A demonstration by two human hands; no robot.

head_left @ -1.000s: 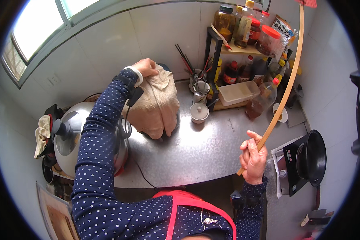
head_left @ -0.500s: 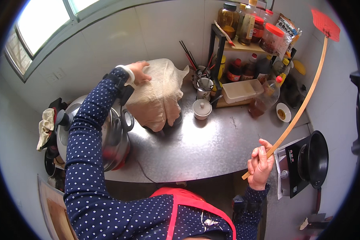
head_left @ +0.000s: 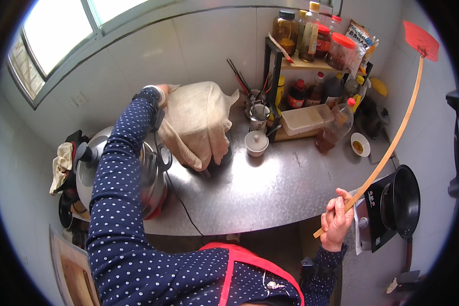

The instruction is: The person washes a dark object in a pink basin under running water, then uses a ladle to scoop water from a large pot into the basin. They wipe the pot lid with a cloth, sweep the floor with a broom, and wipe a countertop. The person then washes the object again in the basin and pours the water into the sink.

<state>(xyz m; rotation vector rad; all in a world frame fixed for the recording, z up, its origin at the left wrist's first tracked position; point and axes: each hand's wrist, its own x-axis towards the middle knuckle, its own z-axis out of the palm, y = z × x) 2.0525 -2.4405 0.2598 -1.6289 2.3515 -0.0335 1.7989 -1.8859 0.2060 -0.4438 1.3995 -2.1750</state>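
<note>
My right hand (head_left: 336, 220) is closed round the lower end of the long wooden handle of a fly swatter (head_left: 404, 121); its red mesh head is raised at the far right. My left hand (head_left: 162, 91) is at the far left edge of a beige cloth (head_left: 201, 117), and its fingers are hidden behind the cloth and wrist. The cloth drapes over a bulky object on the metal table (head_left: 239, 196). Only a dark bit of that object shows under the cloth's lower edge.
Left of the cloth, under my left forearm, stands a large lidded pot (head_left: 150, 188). A white lidded jar (head_left: 256, 143) sits right of the cloth, before a shelf (head_left: 303, 64) of bottles and jars. A black frying pan (head_left: 406, 201) rests on a cooker at the right.
My left hand has slid from the cloth's top to its far left edge, its fingers passing out of sight. The swatter has shifted slightly right and down with my right hand.
</note>
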